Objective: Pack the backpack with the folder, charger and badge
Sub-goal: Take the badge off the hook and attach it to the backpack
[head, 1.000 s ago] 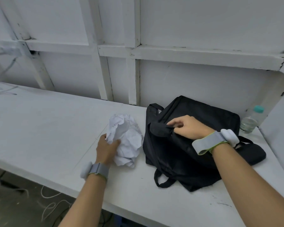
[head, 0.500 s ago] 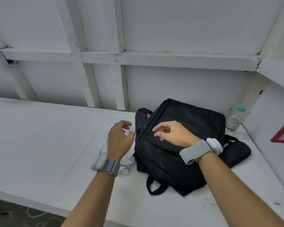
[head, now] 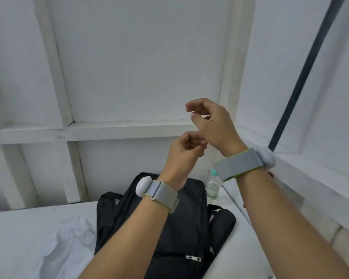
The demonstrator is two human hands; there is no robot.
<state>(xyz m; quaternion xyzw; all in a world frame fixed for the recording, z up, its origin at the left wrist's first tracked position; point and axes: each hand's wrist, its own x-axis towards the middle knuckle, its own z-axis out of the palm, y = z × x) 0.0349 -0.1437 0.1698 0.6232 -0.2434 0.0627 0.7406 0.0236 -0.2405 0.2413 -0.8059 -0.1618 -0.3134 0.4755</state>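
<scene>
The black backpack (head: 189, 228) lies flat on the white table (head: 18, 228), its silver zipper pull (head: 192, 258) near the bottom of the view. Both of my hands are raised in the air above it, in front of the white wall. My left hand (head: 185, 150) has loosely curled fingers and holds nothing. My right hand (head: 212, 121) is just above and to the right of it, fingers bent, thumb and forefinger apart, also holding nothing. I see no folder, charger or badge.
Crumpled white paper (head: 65, 238) lies on the table left of the backpack. A clear water bottle with a teal cap (head: 213, 186) stands behind the bag by the right side wall. A dark strap (head: 298, 77) runs diagonally down the upper right.
Both hands have left the backpack and the crumpled paper and risen into the air. The camera has tilted up and moved right, so the wall fills most of the view.
</scene>
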